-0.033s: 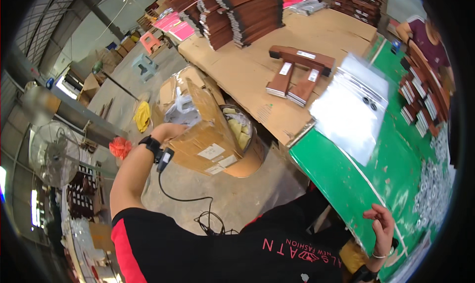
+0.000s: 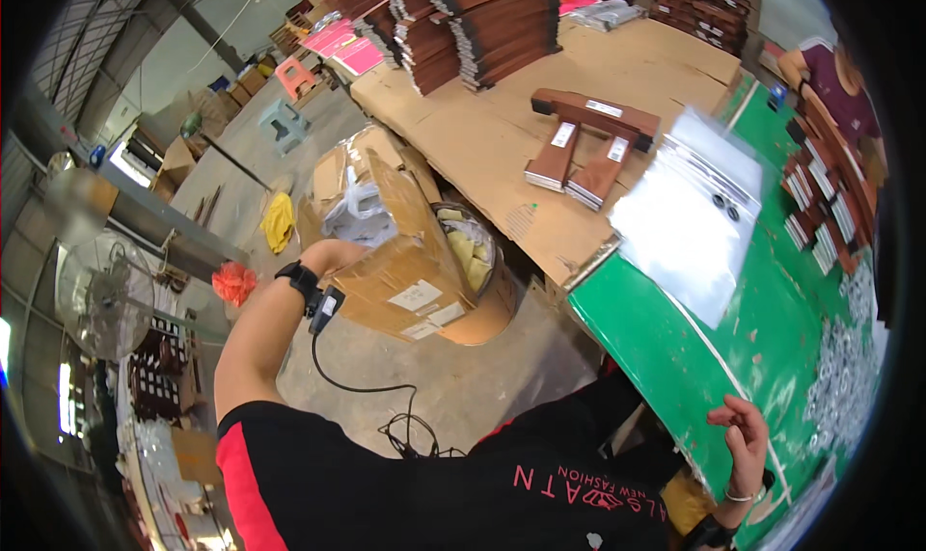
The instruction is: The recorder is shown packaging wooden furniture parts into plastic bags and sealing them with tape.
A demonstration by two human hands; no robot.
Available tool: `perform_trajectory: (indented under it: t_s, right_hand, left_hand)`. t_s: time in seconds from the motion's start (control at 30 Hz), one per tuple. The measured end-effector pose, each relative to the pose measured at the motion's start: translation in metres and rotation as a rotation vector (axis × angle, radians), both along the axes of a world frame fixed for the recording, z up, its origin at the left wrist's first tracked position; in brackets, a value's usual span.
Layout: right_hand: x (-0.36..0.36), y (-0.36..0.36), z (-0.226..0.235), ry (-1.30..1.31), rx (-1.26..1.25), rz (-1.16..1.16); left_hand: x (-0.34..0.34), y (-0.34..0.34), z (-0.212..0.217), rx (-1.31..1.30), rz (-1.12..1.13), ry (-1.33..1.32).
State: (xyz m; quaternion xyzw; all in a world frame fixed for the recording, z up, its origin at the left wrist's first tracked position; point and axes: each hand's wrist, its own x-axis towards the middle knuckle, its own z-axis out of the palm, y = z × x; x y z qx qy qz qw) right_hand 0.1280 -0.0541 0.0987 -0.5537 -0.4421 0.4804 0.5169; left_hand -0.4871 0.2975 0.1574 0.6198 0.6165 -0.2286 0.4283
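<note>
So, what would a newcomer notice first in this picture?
Probably the open cardboard box on the floor at centre, with the left hand reaching into it. Next, the bright green table at the right, where the right hand rests on its edge below a stack of clear plastic bags. Behind, dark brown boards lie on cardboard sheets.

The big brown cardboard box [image 2: 405,262] sits on the grey floor, right beside the low cardboard-covered table. It is tipped over to one side, and its top flaps stand open. White paper labels are stuck on its front side. Inside it there is see-through plastic wrap with something white, maybe bags, but it is hard to tell. The box leans against a round brown tub.
</note>
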Motion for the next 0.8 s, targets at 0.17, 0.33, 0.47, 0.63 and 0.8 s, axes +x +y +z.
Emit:
perform_trajectory:
  t_s: [0.17,0.33,0.47,0.63,0.8]
  right_hand:
    - [-0.023,0.053,0.006,0.0,-0.057,0.115]
    - [-0.045,0.082,0.012,0.001,-0.086,0.179]
    - [-0.057,0.094,0.012,-0.003,-0.109,0.183]
    - [-0.062,0.101,0.008,-0.043,-0.12,0.178]
    - [-0.067,0.114,0.007,-0.026,-0.115,0.168]
  left_hand:
    - [-0.044,0.022,-0.055,0.034,0.159,-0.264]
    - [-0.035,0.059,0.034,0.136,0.021,0.234]
    - [-0.043,0.081,0.049,0.117,0.153,0.164]
    - [-0.056,0.101,-0.005,0.092,0.153,0.249]
    - [-0.068,0.086,-0.008,-0.006,-0.047,0.202]
